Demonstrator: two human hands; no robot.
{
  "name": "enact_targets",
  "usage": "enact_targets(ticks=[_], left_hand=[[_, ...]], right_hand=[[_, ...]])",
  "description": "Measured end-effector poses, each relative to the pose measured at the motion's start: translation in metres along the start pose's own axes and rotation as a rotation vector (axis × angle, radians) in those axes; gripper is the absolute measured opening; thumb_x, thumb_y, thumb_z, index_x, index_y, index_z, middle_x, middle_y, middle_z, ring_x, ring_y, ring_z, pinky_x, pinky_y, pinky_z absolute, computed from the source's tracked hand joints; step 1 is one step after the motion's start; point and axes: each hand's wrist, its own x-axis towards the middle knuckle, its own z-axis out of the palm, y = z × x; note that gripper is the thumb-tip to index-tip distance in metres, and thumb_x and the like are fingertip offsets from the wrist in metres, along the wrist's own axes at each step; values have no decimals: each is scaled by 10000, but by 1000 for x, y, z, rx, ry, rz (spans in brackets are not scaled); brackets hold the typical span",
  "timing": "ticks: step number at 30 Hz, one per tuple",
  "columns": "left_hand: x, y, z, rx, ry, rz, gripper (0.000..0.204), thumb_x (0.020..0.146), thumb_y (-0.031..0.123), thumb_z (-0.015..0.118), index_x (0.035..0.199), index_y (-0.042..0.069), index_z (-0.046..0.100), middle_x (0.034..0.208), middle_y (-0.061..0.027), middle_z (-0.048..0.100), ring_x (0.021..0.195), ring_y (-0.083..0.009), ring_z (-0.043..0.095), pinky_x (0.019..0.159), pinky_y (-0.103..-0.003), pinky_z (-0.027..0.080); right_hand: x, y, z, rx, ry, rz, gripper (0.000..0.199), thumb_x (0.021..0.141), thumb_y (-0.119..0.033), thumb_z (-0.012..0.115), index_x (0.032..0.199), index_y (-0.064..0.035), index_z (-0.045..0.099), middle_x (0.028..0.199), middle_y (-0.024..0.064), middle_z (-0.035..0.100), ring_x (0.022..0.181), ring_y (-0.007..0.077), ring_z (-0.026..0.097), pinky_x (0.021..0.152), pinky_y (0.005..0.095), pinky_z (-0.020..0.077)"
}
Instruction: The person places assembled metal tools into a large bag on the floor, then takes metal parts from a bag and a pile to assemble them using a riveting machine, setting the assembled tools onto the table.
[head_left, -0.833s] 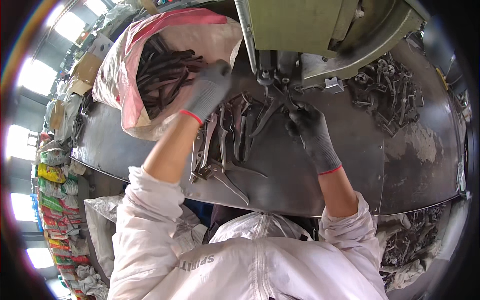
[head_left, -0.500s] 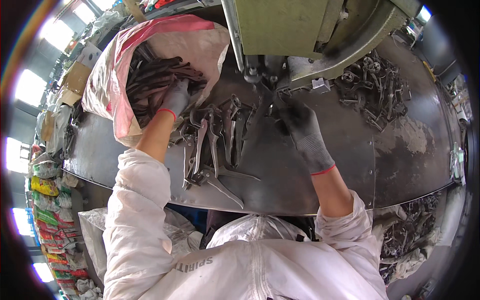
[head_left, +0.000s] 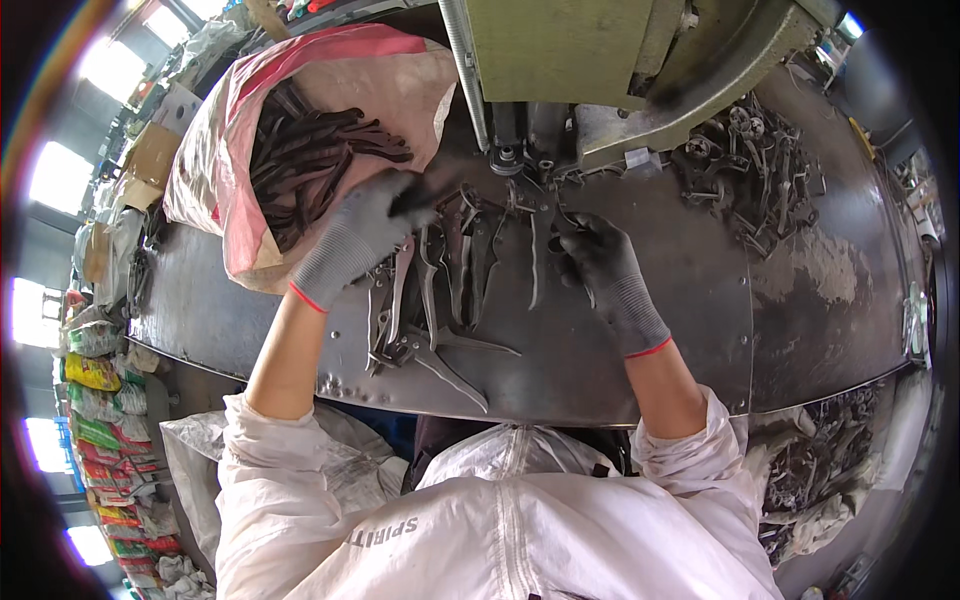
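My left hand [head_left: 372,222], in a grey glove, is between the sack and the pile. A blurred dark strip, like the flat handles in the sack, sticks out from its closed fingers. My right hand [head_left: 605,265], gloved alike, is just below the press head [head_left: 525,150], its fingers closed around a slim metal plier part [head_left: 558,208], mostly hidden by the glove. Between my hands lie several plier-like metal pieces [head_left: 425,285] with long curved handles. One such piece [head_left: 534,265] lies closest to my right hand. The open white and pink sack [head_left: 235,160] holds dark flat handles [head_left: 325,150].
A green machine body [head_left: 560,50] rises at the far middle of the metal table [head_left: 640,370]. Tangled metal parts [head_left: 750,170] are heaped at its right. Below the table's right edge, more metal parts [head_left: 820,465] lie. Bags [head_left: 95,430] are stacked at the far left.
My left hand has come out of the sack and moved right, toward the pile, with a dark strip in it. My right hand has drawn slightly nearer, away from the press head.
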Motion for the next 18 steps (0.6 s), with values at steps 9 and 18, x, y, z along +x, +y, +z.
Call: enact_targets(ticks=[9, 18], left_hand=[[-3, 91, 45, -544, -416, -51, 286, 821, 190, 616, 963, -50, 551, 716, -93, 552, 688, -132, 567, 647, -292, 459], [6, 44, 75, -281, -288, -323, 388, 837, 138, 558, 1154, -67, 467, 891, -149, 597, 754, -180, 631, 636, -296, 530]], right_hand=[[8, 14, 11, 160, -68, -299, 314, 813, 5, 504, 1127, -1, 506, 717, 73, 594, 622, 155, 567, 572, 290, 479], [102, -13, -112, -1494, -46, -1006, 332, 742, -57, 571, 1074, -46, 552, 961, 167, 601, 900, 349, 580, 785, 403, 472]])
